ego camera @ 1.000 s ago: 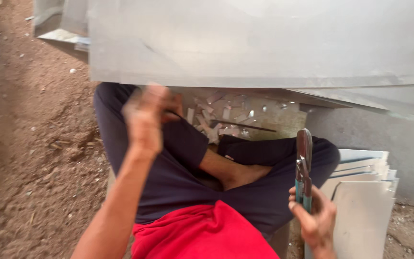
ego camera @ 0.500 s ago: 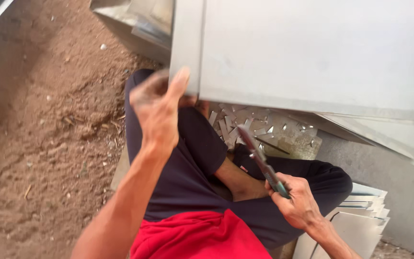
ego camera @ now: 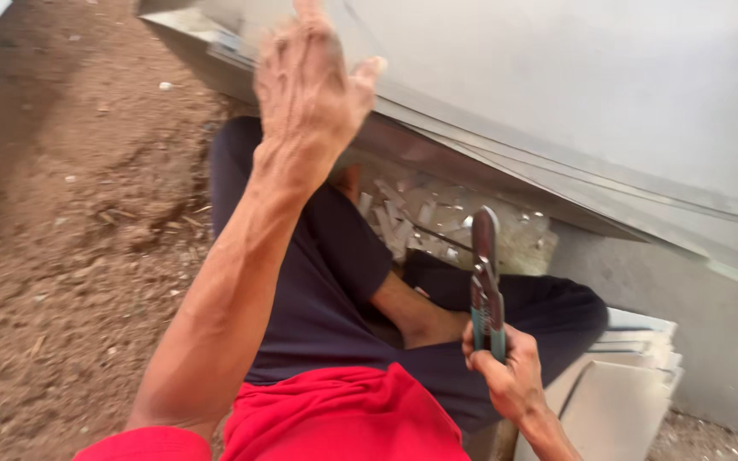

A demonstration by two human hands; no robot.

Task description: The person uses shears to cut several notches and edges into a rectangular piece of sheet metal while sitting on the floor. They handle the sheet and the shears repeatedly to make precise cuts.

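My left hand [ego camera: 309, 90] is raised with fingers apart at the edge of the large grey metal sheets [ego camera: 574, 94] that slope over my lap; whether it touches them I cannot tell. My right hand [ego camera: 506, 371] grips metal snips [ego camera: 486, 282] with green handles, held upright with the blades shut and pointing up, above my right knee. I sit cross-legged in dark trousers [ego camera: 326, 290] and a red shirt [ego camera: 343, 418].
Small cut metal scraps [ego camera: 420, 218] lie on the ground under the sheets. A stack of pale cut pieces [ego camera: 625, 384] sits at my right. Bare brown dirt [ego camera: 70, 239] spreads to the left. A grey wall [ego camera: 719, 341] stands behind the stack.
My left hand has gone up from my knee toward the edge of the sheets. The snips swung from tilted left to upright in my right hand. The view shifted closer.
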